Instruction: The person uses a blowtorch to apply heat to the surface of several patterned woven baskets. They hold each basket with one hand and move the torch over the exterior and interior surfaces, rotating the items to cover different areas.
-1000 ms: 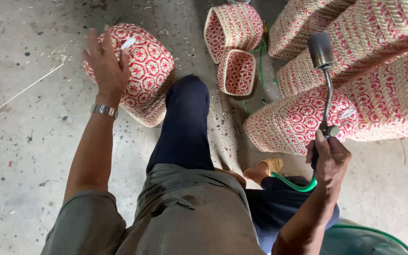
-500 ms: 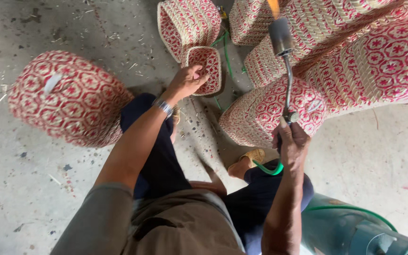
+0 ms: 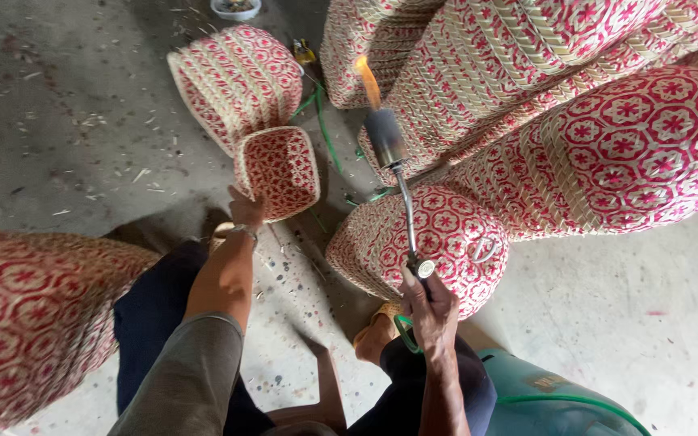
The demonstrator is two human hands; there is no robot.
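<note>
My left hand (image 3: pixel 245 211) grips the near rim of a small open red-and-cream woven basket (image 3: pixel 278 169) lying on its side on the concrete floor. My right hand (image 3: pixel 430 305) is closed on the handle of a gas torch (image 3: pixel 388 144); a flame burns at its nozzle, pointing up and away. The torch stem crosses in front of a rounded woven basket (image 3: pixel 454 234) beside my right foot. A green hose (image 3: pixel 403 335) runs from the torch handle.
A large woven basket (image 3: pixel 26 315) sits at my left. Another one (image 3: pixel 236 81) lies behind the small one. Stacked large baskets (image 3: pixel 591 121) fill the upper right. A green gas cylinder (image 3: pixel 551 396) stands at the lower right. A small bowl (image 3: pixel 236 8) sits far back.
My left hand let go of the large basket, which now lies at my left, and reached forward to take the small basket's rim. The torch stayed upright in my right hand.
</note>
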